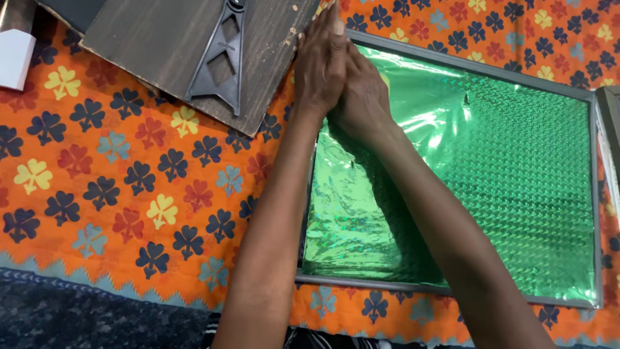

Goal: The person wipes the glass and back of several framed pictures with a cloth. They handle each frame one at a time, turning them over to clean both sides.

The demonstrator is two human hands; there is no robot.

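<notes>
A sheet of shiny green holographic foil (504, 161) lies inside a flat rectangular grey frame (452, 64) on an orange cloth. My left hand (321, 61) rests at the frame's far left corner, fingers together and pointing away, pressing on the foil's edge. My right hand (363, 100) lies just beside it, partly under the left hand, flat on the foil near the same corner. Both forearms reach in from the bottom and hide part of the foil's left side.
A dark wooden board (161, 39) with a black plastic stand (223, 58) lies at the top left, touching the frame's corner. The orange cloth (116, 161) has a clover pattern. A white object (14, 58) sits at the far left edge.
</notes>
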